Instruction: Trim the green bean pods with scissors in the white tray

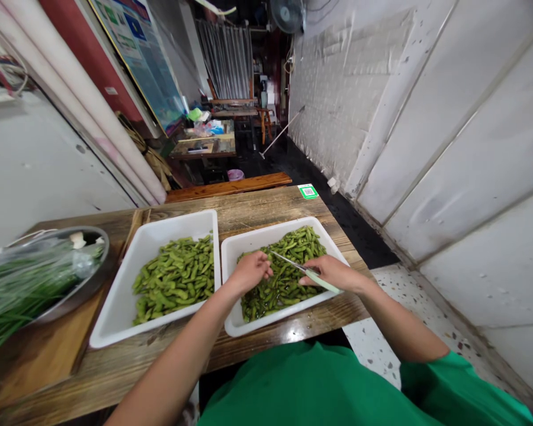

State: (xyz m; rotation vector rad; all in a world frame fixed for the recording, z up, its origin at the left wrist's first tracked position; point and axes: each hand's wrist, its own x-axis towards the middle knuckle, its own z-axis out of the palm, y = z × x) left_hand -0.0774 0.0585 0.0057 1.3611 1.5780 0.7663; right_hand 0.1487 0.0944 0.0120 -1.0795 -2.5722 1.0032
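Note:
In the head view, my right hand grips a pair of scissors with a pale green handle. The blades point left, toward my other hand, above the right white tray. My left hand is closed, its fingertips drawn together over the same tray; what they hold, if anything, I cannot make out. Green edamame pods fill much of this tray and look wet. Beside it on the left, a second white tray holds more edamame pods.
Both trays stand on a wooden table. At the left, a metal bowl holds long green stalks in clear plastic, above a wooden board. Behind the table is a bench. A white wall runs along the right.

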